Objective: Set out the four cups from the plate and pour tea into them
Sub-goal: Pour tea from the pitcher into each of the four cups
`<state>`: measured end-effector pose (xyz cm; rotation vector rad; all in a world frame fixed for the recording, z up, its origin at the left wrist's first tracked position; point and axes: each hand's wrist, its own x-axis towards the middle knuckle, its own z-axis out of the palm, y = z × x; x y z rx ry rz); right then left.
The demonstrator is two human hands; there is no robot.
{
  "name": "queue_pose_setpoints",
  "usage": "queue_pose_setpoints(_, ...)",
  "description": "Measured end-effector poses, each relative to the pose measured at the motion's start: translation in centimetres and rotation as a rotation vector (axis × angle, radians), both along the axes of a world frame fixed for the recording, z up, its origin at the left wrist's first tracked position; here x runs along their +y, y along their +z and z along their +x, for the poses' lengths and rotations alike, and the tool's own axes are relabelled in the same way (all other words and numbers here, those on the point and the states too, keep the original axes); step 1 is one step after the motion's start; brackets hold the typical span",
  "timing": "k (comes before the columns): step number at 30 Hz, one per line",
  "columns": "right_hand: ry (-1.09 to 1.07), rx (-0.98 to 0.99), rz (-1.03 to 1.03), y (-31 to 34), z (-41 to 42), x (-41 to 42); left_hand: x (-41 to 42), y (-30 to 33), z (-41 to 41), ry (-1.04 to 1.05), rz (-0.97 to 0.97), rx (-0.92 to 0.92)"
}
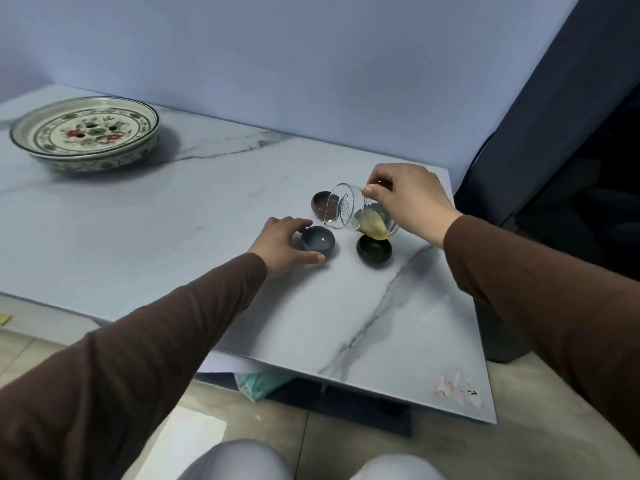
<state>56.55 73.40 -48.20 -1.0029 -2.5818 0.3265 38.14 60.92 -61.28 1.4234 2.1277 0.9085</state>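
On the marble table [207, 209] my left hand [282, 242] curls around a small grey-blue cup [318, 239], fingers and thumb on either side of it. My right hand [408, 197] holds a glass pitcher [360, 213] by its handle, tipped steeply left, spout just above the grey-blue cup. Yellow tea sits in the pitcher's lower side. A brown cup [320, 202] stands behind the spout. A dark cup [374, 250] stands below the pitcher. A fourth cup is not visible.
A patterned ceramic plate [45, 148] with nothing on it sits at the table's far left. A pale wall runs behind the table. A dark sofa [554, 133] stands close to the right edge. The table's front corner overhangs the tiled floor.
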Motion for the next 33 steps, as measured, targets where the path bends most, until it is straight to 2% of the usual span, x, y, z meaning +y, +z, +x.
queue_pose_setpoints(8,0.119,-0.132,0.163,-0.1,-1.1,-1.2,0.6,0.1,0.4,0.010,0.017,-0.017)
queue_pose_setpoints(17,0.218,-0.175,0.322,0.4,-1.7,-1.7,0.8,0.1,0.3,0.009,0.025,-0.038)
queue_pose_setpoints(33,0.255,-0.173,0.408,1.7,-2.1,-2.4,0.7,0.5,0.4,0.011,0.008,-0.005)
